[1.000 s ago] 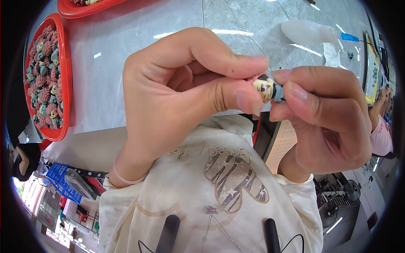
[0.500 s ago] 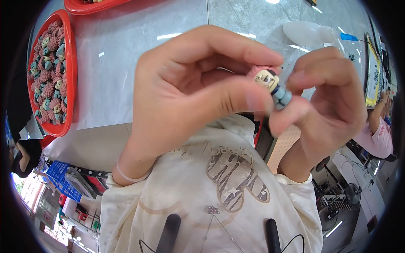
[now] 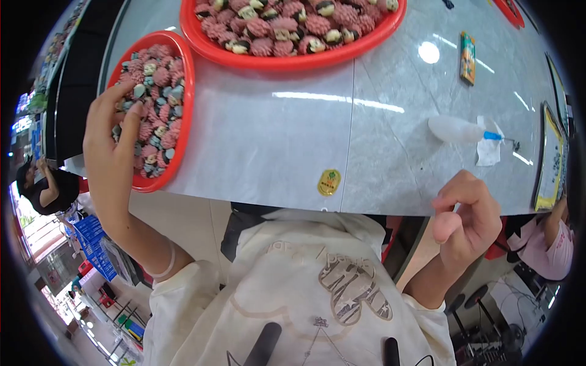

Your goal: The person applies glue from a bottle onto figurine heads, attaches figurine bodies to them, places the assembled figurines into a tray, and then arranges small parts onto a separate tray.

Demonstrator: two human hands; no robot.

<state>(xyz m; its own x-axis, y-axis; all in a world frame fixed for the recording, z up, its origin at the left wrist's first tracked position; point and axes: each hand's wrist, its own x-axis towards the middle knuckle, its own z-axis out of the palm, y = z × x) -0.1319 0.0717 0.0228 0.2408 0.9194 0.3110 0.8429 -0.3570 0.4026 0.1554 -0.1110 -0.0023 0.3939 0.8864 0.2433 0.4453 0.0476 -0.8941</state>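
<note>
My left hand (image 3: 113,146) reaches over the near rim of a round red tray (image 3: 186,91) at the table's left. Its fingers are spread on top of the small pink and blue-grey pieces (image 3: 155,91) heaped there, and none of them is visibly gripped. My right hand (image 3: 470,222) hangs below the table's front edge on the right. Its fingers are curled in toward the thumb, and nothing shows between them.
A bigger red tray (image 3: 287,60) of similar pieces sits at the far edge of the grey table (image 3: 274,140). A white squeeze bottle (image 3: 455,129) lies beside a tissue (image 3: 488,151), with a small green pack (image 3: 467,58) behind. Another person in pink (image 3: 558,244) works at the right.
My hands have parted. They held one small piece together close to the camera; now the left hand is out on the left tray and the right hand has dropped to the table edge.
</note>
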